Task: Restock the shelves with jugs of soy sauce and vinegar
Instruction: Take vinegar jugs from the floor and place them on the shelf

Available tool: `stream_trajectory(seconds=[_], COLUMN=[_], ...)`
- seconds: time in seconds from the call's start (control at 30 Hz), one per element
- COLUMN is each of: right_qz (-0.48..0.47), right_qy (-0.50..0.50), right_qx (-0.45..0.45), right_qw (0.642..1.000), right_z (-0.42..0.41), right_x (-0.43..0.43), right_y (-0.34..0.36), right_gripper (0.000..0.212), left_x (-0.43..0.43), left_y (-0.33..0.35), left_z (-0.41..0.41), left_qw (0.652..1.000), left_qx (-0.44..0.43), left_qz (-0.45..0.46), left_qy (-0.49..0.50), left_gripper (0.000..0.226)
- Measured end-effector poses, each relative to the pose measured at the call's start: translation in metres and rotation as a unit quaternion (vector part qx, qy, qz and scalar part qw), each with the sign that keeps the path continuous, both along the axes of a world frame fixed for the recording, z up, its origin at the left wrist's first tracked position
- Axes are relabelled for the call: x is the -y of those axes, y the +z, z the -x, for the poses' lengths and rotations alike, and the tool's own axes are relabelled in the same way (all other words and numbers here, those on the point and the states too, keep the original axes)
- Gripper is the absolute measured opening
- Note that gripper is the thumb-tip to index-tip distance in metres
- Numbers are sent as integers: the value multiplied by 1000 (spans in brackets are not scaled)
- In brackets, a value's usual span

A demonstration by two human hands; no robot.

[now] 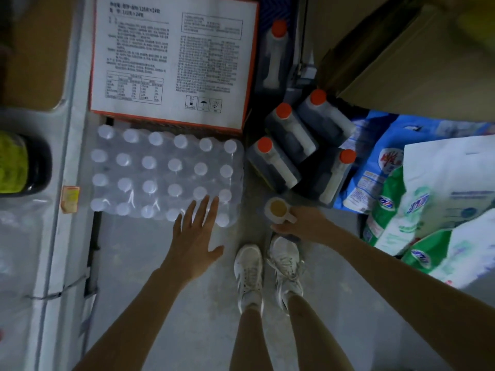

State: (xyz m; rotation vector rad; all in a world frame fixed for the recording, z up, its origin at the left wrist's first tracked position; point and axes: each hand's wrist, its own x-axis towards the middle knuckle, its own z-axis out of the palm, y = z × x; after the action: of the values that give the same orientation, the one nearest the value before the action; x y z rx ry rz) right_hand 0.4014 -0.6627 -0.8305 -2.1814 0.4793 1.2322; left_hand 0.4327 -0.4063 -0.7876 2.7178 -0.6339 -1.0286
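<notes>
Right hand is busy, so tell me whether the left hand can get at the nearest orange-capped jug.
Probably yes. The left hand is open and empty over the water-bottle pack, and the nearest orange-capped jug stands uncovered beside that pack.

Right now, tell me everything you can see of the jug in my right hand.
Seen from above, the jug looks upright: a round yellow cap on a pale, whitish plastic top with a moulded handle. Your right hand grips it at the handle, just ahead of your right shoe. Its body is mostly hidden, so the contents cannot be told. The orange-capped jugs sit just beyond it.
</notes>
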Motion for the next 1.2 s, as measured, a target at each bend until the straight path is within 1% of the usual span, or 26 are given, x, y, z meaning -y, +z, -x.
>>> stream_trajectory(seconds=[0.07, 0.17, 0.23, 0.3, 0.37, 0.4, 0.47, 0.5, 0.57, 0.6, 0.67, 0.7, 0.8, 0.83, 0.87, 0.9, 0.93, 0.97, 1.07, 1.13, 1.2], right_qz=[-1, -3, -16, -38, -76, -94, -110, -109, -112, -119, -133, -147, -200, -210, -214, -215, -216, -219, -238, -229, -211], right_qy=[-19, -4, 34, 40, 30, 33, 70, 96, 137, 152, 161, 151, 98, 89, 87, 83, 74, 67, 63, 64, 80], right_qx=[33, 103, 148, 180, 223, 245, 278, 287, 337, 376, 431, 449, 470, 477, 494, 513, 531, 547, 590, 612, 626], right_qw=[999, 995, 988, 982, 971, 964, 952, 947, 925, 906, 878, 869, 854, 849, 838, 827, 816, 805, 769, 754, 746], right_z=[-2, -10, -19, -28, -39, -46, -61, -68, -83, -90, -102, -108, -119, -123, -126, -129, -131, -133, -136, -140, -140], right_x=[4, 3, 2, 1, -1, -3, -11, -16, -25, -29, -39, -43, -58, -62, -66, -72, -77, -84, -108, -127, -145], right_y=[30, 84, 121, 162, 204, 225, 272, 297, 348, 373, 425, 452, 532, 551, 572, 596, 618, 641, 709, 752, 792], right_gripper=[55, 42, 44, 40, 36, 36, 41, 43, 46, 51, 62, 61, 44, 46, 52, 63, 73, 79, 77, 78, 76], left_x=[2, 10, 15, 20, 25, 27, 29, 29, 27, 25, 21, 19, 14, 14, 14, 11, 8, 6, 1, -5, -7], left_y=[17, 48, 68, 92, 117, 130, 159, 175, 209, 225, 261, 283, 359, 376, 395, 414, 434, 454, 516, 547, 569], left_z=[-1, -3, -5, -9, -14, -16, -23, -26, -34, -38, -47, -51, -64, -66, -70, -74, -78, -81, -86, -85, -83], left_qw=[999, 998, 995, 988, 972, 959, 938, 931, 921, 917, 910, 906, 882, 870, 862, 851, 837, 814, 754, 694, 624], left_qx=[-33, -56, -56, -50, -61, -84, -130, -142, -152, -153, -143, -135, -118, -116, -99, -64, -30, -9, 36, 27, 9], left_qz=[1, 23, 60, 116, 189, 212, 225, 229, 247, 254, 263, 271, 321, 338, 356, 373, 398, 430, 524, 589, 649], left_qy=[15, 29, 53, 83, 128, 166, 228, 245, 259, 266, 287, 297, 324, 339, 348, 363, 374, 390, 394, 413, 434], left_gripper=[109, 115, 118, 121, 125, 128, 131, 133, 134, 133, 120, 111, 88, 77, 68, 67, 74, 85, 105, 121, 124])
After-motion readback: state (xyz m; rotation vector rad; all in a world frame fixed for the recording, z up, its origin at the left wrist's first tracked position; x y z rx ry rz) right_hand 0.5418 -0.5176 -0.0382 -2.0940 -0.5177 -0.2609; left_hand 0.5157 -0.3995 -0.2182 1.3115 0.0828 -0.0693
